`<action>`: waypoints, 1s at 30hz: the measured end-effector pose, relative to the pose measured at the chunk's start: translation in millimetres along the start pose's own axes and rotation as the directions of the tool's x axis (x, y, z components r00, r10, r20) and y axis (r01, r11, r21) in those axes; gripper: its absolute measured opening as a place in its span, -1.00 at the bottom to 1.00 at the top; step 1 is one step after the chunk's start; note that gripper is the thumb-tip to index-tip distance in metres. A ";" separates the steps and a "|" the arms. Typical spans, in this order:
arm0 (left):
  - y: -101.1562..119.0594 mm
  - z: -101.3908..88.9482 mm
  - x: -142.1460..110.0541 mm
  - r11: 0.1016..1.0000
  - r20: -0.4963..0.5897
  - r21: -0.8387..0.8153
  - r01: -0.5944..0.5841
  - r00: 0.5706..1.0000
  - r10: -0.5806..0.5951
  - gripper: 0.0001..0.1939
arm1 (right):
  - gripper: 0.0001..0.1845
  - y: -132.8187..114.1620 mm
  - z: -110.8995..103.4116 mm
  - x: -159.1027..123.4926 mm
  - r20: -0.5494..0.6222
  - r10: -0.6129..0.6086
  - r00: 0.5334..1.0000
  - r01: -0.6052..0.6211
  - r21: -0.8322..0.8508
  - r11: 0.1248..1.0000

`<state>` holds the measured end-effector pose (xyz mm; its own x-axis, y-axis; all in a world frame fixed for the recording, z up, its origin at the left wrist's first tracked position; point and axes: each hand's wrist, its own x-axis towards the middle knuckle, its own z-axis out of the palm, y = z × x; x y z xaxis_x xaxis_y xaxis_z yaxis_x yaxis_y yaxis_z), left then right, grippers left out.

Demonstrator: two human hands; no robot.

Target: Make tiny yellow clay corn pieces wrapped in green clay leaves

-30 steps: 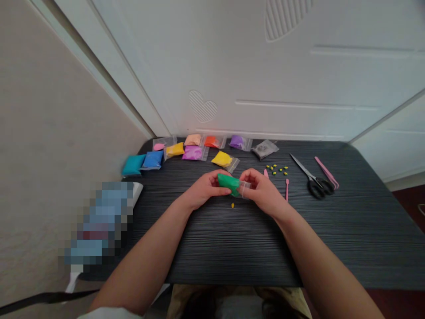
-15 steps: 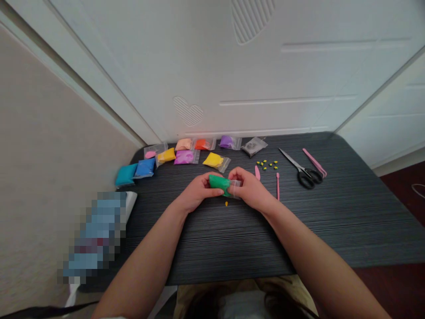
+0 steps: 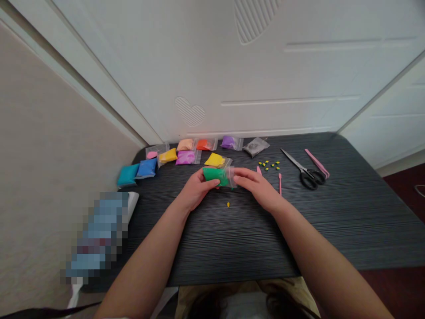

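My left hand [image 3: 196,189] is closed around a small clear zip bag of green modelling clay [image 3: 215,176], thumb on the near side. My right hand [image 3: 257,184] is at the bag's clear zip end, thumb and forefinger pinching its edge. A speck of green shows just under the bag, partly hidden. Below the hands a tiny yellow piece [image 3: 228,204] lies on the dark table [image 3: 232,248]. Right of my right hand lies a pink tool with a thin handle [image 3: 280,184]; another pink tool [image 3: 259,170] is partly covered by that hand.
Several bags of coloured clay line the back, among them yellow [image 3: 215,160], purple [image 3: 228,142] and blue [image 3: 146,168]. Small yellow-green pieces [image 3: 272,165], black-handled scissors [image 3: 307,173] and pink tweezers [image 3: 318,164] lie at right. A blurred-out package [image 3: 96,235] is at left.
The green bag has moved slightly up and left. My right fingers have shifted from the bag's clay-filled part to its clear end. The camera view has shifted a little.
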<state>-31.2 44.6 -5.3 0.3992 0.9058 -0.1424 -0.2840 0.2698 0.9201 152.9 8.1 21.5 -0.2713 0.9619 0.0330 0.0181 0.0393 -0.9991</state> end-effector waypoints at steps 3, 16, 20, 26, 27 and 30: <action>-0.5 3.8 -1.7 1.000 -0.010 0.015 0.007 1.000 -0.007 -0.67 | -0.61 -0.2 3.4 -0.4 -0.070 -0.014 0.997 -0.001 -0.210 0.978; -1.3 3.9 -5.3 0.980 -0.031 0.197 0.008 1.000 -0.002 -0.66 | -0.88 5.7 2.1 -0.6 -0.089 -0.139 0.986 0.081 -0.473 0.877; -3.8 5.0 -3.3 0.993 -0.049 0.118 0.001 0.999 0.004 -0.70 | -0.86 5.8 3.7 0.6 -0.142 -0.117 0.983 0.049 -0.415 0.908; -0.7 9.7 -2.0 0.994 -0.031 -0.112 -0.011 0.999 0.007 -0.77 | -0.74 8.1 2.8 5.4 -0.178 0.015 0.984 -0.012 0.018 1.000; 0.1 10.4 -2.4 0.994 -0.029 -0.113 -0.006 1.000 0.002 -0.78 | -0.75 8.4 2.2 5.8 -0.182 0.023 0.983 -0.015 0.045 0.999; 1.9 11.8 -4.4 0.996 -0.013 -0.086 0.019 1.000 -0.020 -0.75 | -0.76 9.5 0.7 6.2 -0.205 0.014 0.979 -0.005 0.043 0.999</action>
<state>-23.2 37.3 1.3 0.3931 0.9045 -0.1655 -0.3502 0.3137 0.8826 150.7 14.3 12.2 -0.0677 0.9974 0.0240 -0.0215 0.0226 -0.9995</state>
